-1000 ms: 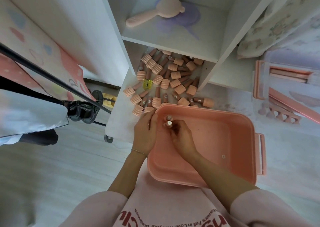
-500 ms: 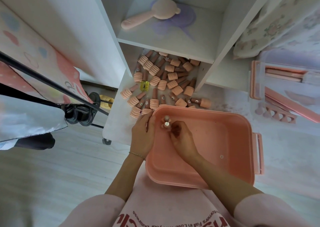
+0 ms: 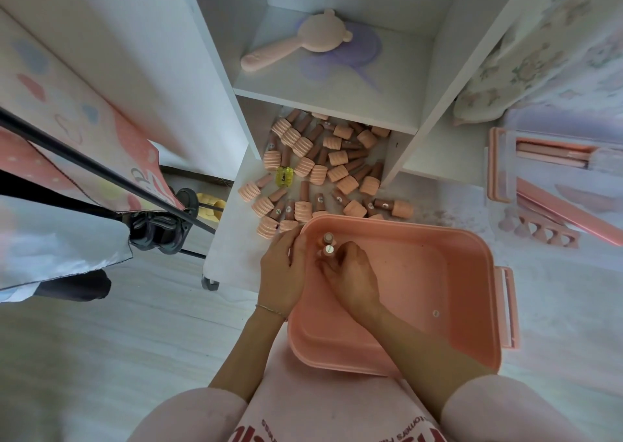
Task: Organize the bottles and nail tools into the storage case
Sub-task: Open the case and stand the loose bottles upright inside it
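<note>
two bottles (image 3: 327, 244) (case (image 3: 485, 293) corner)

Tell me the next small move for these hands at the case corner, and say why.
Probably let go of the two upright bottles once they stand steady, then send the left hand to the pile of bottles lying just beyond the rim. Both hands are at the pink case's far left corner, the right hand around the bottles, and the case is otherwise nearly bare.

Pink storage case (image 3: 465, 307), brown pink-capped bottles (image 3: 323, 168), one yellow bottle (image 3: 285, 176)
</note>
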A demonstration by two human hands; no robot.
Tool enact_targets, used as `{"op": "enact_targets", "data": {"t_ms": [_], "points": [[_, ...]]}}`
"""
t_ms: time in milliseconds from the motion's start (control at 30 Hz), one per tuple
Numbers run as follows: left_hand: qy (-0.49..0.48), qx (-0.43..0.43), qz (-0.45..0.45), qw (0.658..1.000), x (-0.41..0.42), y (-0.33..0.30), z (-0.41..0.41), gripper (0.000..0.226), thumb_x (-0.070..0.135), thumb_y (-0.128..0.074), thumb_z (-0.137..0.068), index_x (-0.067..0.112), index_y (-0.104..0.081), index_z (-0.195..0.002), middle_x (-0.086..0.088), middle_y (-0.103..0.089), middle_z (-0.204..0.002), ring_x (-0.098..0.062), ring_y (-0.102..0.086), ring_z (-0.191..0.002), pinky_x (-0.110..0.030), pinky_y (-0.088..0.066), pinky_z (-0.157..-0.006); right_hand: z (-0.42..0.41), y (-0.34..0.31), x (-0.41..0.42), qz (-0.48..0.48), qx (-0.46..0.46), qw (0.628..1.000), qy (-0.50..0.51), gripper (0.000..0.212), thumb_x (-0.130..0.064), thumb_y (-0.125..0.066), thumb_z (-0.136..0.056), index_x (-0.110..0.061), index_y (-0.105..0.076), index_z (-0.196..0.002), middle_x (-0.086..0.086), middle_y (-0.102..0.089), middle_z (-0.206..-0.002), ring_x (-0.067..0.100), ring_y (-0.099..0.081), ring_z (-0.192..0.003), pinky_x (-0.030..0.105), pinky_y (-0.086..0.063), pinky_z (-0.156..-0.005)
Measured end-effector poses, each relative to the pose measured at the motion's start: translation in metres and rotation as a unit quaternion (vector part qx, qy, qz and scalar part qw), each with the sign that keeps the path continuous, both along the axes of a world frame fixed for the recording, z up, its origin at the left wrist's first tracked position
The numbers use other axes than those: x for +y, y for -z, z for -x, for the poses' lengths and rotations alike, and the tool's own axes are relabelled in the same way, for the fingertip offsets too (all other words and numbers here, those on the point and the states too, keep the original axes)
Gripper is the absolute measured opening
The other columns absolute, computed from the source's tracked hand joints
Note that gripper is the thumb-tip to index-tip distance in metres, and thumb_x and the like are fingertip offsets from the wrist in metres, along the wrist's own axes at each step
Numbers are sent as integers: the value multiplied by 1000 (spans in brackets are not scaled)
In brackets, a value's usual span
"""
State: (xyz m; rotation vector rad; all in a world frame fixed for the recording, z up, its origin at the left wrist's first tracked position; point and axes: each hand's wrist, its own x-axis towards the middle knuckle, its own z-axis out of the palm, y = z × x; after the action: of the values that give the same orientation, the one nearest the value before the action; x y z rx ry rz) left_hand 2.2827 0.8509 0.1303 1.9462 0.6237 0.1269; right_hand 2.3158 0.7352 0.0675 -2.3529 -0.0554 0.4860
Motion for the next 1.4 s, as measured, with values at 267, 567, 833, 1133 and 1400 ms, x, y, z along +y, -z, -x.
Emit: {"op": "enact_targets", "data": {"t_ms": [267,567,833,1133,1400], "points": [[-5,2,24,1000,1,3,0,24,19,-46,-95,15,-62,-113,7,-59,-104,-5,-52,-97,2,-33,-79,-1,-11,-15,-44,19,998,-26,29,-27,-67,-79,-9,-49,-92,6,-55,-95,24,-53,-92,21,-32,-68],[-1,28,70,997,13,2,-5,16,28,-47,-93,36,-61,-97,23,-60,-89,13,-55,-85,-1,-40,-66,-34,-76,-51,-118,-150,980,-62,12,-14,-59,-84,-13,-58,-95,-13,-55,-83,1,-52,-72,8,-40,-68],[-95,11,-69,993,50,13,-34,19,18,-47,-94,12,-62,-103,-7,-62,-102,-16,-53,-91,-23,-39,-79,-106,-96,-21,-43,-54,994,-90,21,-23,-58,-85,-20,-61,-106,-7,-63,-92,1,-57,-78,13,-43,-70],[-25,186,-212,959,93,41,-82,46,26,-42,-95,10,-35,-138,-11,-31,-146,-31,-21,-135,-50,-25,-105,-145,-32,8,213,120,945,-219,32,-31,-47,-87,-10,-56,-109,16,-56,-115,30,-56,-101,39,-47,-90],[-32,203,-192,960,105,57,-84,31,21,-48,-93,5,-53,-119,-20,-44,-121,-34,-42,-111,-42,-40,-92,-151,-27,7,273,95,914,-284,31,-28,-55,-84,-9,-52,-108,15,-54,-111,30,-57,-98,33,-44,-76]]}}
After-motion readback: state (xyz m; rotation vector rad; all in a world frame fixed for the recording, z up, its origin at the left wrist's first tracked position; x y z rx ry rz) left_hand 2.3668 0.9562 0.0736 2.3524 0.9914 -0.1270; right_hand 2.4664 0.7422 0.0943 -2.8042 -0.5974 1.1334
